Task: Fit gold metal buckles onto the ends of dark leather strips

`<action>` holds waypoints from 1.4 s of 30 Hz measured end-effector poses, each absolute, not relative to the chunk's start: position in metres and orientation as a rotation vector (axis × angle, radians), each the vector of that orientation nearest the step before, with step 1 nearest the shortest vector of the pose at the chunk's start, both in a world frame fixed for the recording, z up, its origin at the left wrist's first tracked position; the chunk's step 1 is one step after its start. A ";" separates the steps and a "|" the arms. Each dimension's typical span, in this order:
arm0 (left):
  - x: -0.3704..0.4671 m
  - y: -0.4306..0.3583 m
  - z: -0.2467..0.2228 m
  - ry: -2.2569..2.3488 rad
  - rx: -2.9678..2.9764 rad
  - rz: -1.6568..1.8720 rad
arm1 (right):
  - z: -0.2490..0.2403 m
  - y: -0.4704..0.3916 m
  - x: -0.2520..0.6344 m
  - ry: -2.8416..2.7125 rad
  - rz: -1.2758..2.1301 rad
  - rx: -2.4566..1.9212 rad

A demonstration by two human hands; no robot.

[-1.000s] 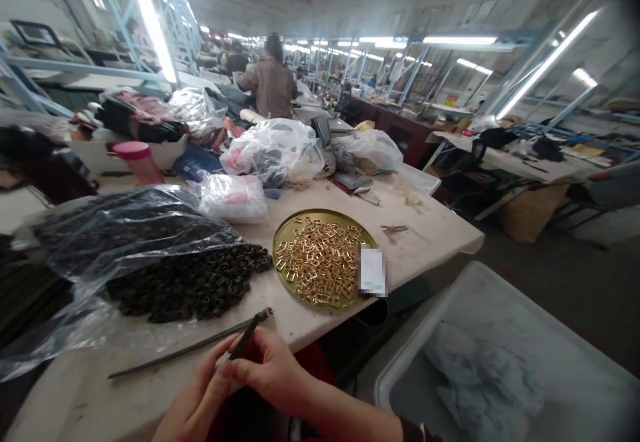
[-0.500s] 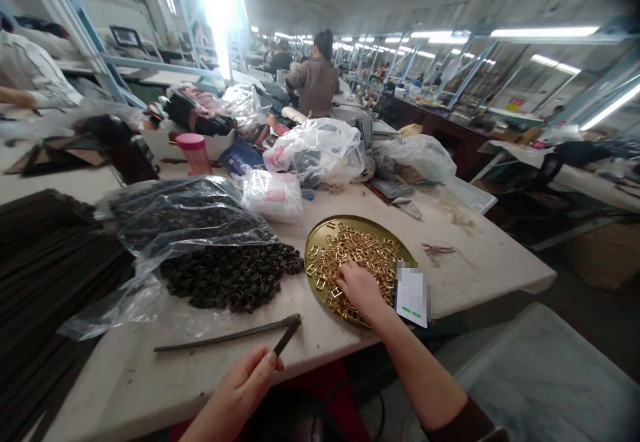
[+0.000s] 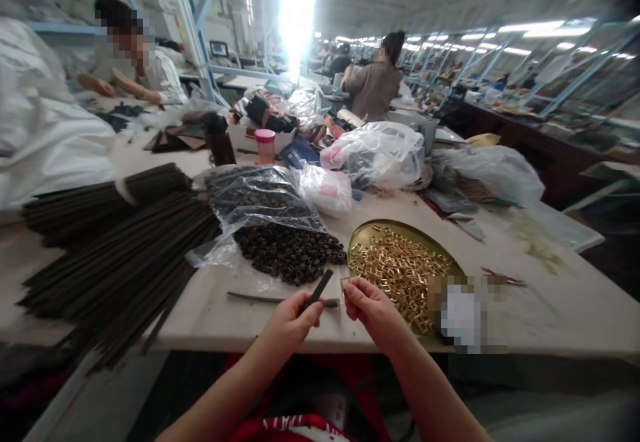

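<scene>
My left hand [image 3: 290, 323] is closed on a short dark strap [image 3: 321, 285], whose free end points up and to the right. Pinched in the fingertips of my right hand [image 3: 374, 310] is a small gold rectangular buckle [image 3: 344, 286], partly hidden by the fingers. The two hands are close together over the table's front edge, strap and buckle apart. Behind them a longer dark strap [image 3: 250, 297] lies on the table. Right of my right hand stands a round gold tray [image 3: 361, 230] with many loose gold buckles [image 3: 400, 262].
Small black loops [image 3: 285, 255] spill from a clear plastic bag [image 3: 260, 195]. Long dark strips [image 3: 115, 255] are stacked at the left. A blurred-out phone-like object [image 3: 460, 319] overlaps the tray's right side; pliers [image 3: 503, 278] lie beyond. Co-workers [image 3: 373, 89] are farther back.
My right hand has left the tray with a buckle and come left beside the strap. My left hand has raised the strap slightly. The view has turned left.
</scene>
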State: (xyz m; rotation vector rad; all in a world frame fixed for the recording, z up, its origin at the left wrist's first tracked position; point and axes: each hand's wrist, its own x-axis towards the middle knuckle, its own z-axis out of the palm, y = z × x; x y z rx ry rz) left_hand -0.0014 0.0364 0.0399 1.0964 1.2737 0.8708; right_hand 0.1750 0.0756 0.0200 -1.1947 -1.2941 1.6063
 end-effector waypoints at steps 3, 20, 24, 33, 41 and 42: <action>-0.006 0.033 0.047 1.289 1.079 0.964 | 0.023 0.055 0.148 -1.224 1.755 -1.127; -0.027 0.015 0.022 1.335 0.920 0.963 | 0.011 0.033 0.121 -1.091 2.029 -1.108; -0.028 0.017 0.021 1.357 0.988 0.964 | 0.010 0.036 0.121 -1.066 1.989 -1.117; -0.021 0.017 0.020 1.302 1.029 0.844 | 0.016 0.041 0.122 -1.294 1.571 -1.254; -0.021 0.014 0.028 1.308 1.045 0.943 | 0.016 0.036 0.120 -1.158 1.626 -1.196; -0.021 0.013 0.029 1.312 1.067 0.960 | 0.016 0.035 0.120 -1.138 1.655 -1.189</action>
